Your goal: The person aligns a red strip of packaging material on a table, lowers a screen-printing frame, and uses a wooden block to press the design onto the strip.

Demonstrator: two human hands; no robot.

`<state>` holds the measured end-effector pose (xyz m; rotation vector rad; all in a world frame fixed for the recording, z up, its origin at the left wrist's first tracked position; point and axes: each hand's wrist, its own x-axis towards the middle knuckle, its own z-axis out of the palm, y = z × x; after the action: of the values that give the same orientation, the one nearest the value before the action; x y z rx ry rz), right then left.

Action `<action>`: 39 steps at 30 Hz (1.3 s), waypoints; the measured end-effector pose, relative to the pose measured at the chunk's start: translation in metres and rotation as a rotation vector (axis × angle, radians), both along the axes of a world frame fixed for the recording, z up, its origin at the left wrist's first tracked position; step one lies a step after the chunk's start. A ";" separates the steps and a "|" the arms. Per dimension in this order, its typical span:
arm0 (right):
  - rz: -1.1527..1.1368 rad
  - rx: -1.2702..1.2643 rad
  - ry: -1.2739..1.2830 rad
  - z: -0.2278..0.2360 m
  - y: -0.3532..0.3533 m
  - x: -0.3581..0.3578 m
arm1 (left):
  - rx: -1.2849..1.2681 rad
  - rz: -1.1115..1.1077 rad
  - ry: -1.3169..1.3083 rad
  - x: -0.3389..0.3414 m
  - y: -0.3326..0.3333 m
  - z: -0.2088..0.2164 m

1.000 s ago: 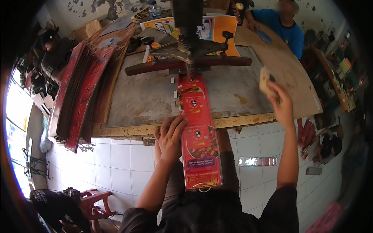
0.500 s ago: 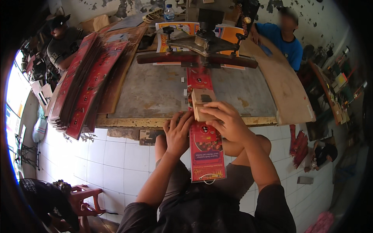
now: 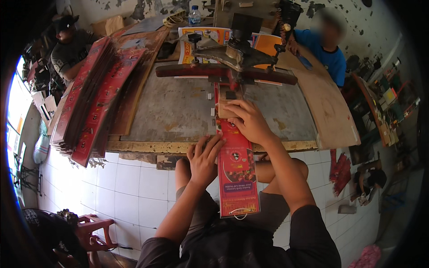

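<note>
A long red printed strip (image 3: 235, 172) with a white cord at its near end lies across the table's front edge and hangs over my lap. My right hand (image 3: 251, 121) is closed on a pale wooden block (image 3: 227, 110) resting on the strip's far part. Just beyond the block stands a press with a long dark red crossbar (image 3: 187, 70). My left hand (image 3: 204, 158) is beside the strip at the table's front edge. Its fingers are apart and bent, with the tips against the strip's left edge; its thumb is hidden.
Stacks of red printed strips (image 3: 103, 100) lean over the table's left side. A brown board (image 3: 328, 111) covers the right side, where a person in blue (image 3: 328, 58) sits. A water bottle (image 3: 194, 16) stands behind. At lower left is a red stool (image 3: 96, 230).
My right hand has slid the wooden block away from me along the strip, toward the press. My left hand has come away from the block and sits slightly lower beside the strip.
</note>
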<state>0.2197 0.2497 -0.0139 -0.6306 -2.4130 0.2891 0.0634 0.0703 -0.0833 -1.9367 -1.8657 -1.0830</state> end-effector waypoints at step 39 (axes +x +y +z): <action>-0.069 0.083 0.188 -0.005 0.009 0.007 | -0.173 -0.358 -0.051 -0.080 0.016 0.075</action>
<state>0.2267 0.2587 -0.0192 -0.6188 -2.2071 0.2080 -0.0166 0.0861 -0.0086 -2.4339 -1.7288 -1.1042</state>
